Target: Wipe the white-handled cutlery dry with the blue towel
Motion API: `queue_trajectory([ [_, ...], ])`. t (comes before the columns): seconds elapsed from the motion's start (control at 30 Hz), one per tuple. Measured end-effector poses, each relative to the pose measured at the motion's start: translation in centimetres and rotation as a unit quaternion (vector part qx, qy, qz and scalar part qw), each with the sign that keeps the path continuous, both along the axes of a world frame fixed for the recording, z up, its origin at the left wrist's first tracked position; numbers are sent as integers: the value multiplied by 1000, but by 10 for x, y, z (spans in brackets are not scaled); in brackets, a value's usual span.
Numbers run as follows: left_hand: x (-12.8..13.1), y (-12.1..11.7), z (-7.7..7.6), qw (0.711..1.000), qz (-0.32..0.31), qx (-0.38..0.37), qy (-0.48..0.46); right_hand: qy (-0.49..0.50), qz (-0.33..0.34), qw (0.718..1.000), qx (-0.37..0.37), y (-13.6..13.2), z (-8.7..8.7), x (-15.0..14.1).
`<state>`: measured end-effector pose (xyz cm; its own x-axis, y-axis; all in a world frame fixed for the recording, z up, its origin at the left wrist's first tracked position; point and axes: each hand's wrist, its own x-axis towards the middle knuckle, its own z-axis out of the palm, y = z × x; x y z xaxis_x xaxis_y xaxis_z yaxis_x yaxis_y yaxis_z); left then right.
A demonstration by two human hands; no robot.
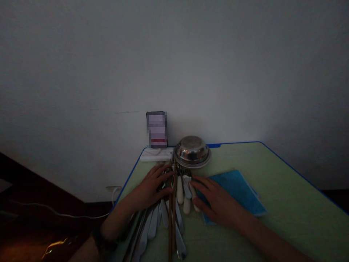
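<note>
My left hand (152,183) lies over a pile of metal cutlery (154,220), fingers stretched and apart; the pieces under it are partly hidden. Beside its fingertips, a pair of brown wooden chopsticks (172,214) runs lengthwise down the table. My right hand (209,198) rests at the right side of a group of white-handled cutlery (180,191). Its fingers are spread, and the index finger and thumb are at the rightmost white handle (194,198). A blue flat folder or cloth (231,189) lies partly beneath this hand.
An upside-down metal bowl (193,151) stands behind the cutlery. Left of it lies a white power strip (155,154), with a phone (157,130) propped against the wall. The green tabletop (283,203) has a blue edge. A white cable (62,211) hangs at the left.
</note>
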<state>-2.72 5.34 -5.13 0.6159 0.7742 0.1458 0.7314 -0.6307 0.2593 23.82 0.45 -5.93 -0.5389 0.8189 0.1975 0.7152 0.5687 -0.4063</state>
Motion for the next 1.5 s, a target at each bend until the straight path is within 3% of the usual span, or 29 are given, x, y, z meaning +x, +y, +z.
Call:
queue_trajectory([
  [0.17,8,-3,5,1000,-26,1,-4,14,-42,999,22,12,-6,10],
  [0.43,19,-11,12,999,-43,10,-24,4,-53,998,29,10,-10,5],
  [0.53,16,-6,8,998,7,41,-47,7,-52,998,33,10,-10,6],
  [0.7,-2,11,-1,980,147,111,-72,9,-46,998,37,10,-10,7],
  [0.9,-10,17,-5,978,173,110,-45,9,-49,998,32,11,-10,6],
  [1.03,-7,13,0,978,177,107,-38,14,-43,998,33,12,-10,7],
  [1.17,-2,-2,16,984,145,93,-36,13,-44,998,35,12,-10,7],
  [1.27,4,-19,22,998,45,39,-14,14,-43,998,36,12,-11,7],
  [1.37,11,-26,16,1000,-5,-6,15,16,-44,998,39,12,-12,6],
  [1.5,18,-19,4,1000,19,11,15,14,-43,998,41,12,-13,7],
])
